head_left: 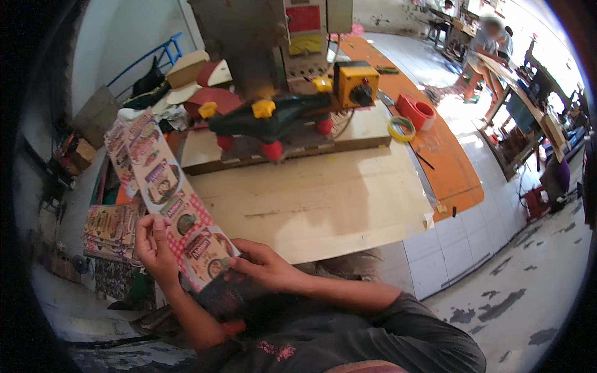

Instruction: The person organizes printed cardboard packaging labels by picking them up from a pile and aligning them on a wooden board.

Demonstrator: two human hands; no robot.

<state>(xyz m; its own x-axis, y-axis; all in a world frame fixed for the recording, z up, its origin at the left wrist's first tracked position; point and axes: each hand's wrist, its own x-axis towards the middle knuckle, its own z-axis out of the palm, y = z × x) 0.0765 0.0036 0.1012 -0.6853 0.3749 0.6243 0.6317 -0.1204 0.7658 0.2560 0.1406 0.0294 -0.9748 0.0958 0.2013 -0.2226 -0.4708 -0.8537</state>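
Printed strip (176,202) of joined packets, held up over the near left edge of the counter (323,205), running from the hands up and away to the left. Gripped at its near end on both sides: left hand (154,248) with thumb on the printed face and fingers behind, right hand (264,266) pinching the lower right edge. Both grips closed on the strip, neither wide. Far end tilted toward a second strip (119,155) just behind it, the two overlapping or touching; hard to tell which.

Judging by the layout, early in the cycle: strip in hand, not yet laid flat on the counter and not under the press head (273,121). Pale board in front of the press bare of any packet. Stack (111,227) of similar printed sheets down at the left, below counter level, just beside the left hand; whether finished or waiting, impossible to say.

Farther out: press column (242,43) rising behind the green head with its yellow and red knobs, yellow box (354,84) with a black dial at its right. Tape roll (401,128) and red tub (416,112) on the orange mat (454,168) to the right, well apart from the hands. Another person (488,53) at a bench far back right, not involved.
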